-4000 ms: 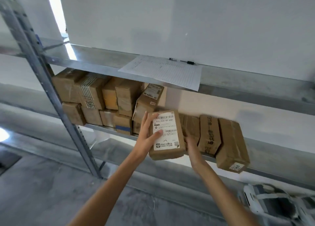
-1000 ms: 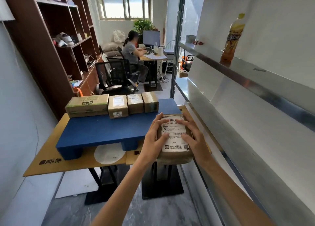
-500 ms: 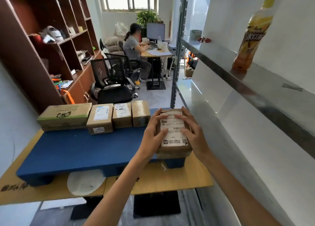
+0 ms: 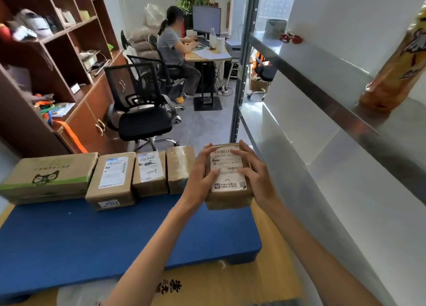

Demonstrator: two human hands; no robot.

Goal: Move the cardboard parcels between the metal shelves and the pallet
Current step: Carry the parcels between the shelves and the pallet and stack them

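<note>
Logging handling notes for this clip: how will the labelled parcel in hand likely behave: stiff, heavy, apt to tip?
Probably stiff: the parcel shows square edges and flat faces. Likely light for its size, since fingers lie spread over its label, not clenched. Broad and flat, it should sit steady, not roll.

Plain blue pallet (image 4: 92,241). At the pallet's right end, brown parcel (image 4: 227,198), white barcoded label. At its left end, brown box (image 4: 48,176), green band, black cat face. Beyond it, black chair (image 4: 143,121).

Bright daylight, wide-angle edge distortion
</note>
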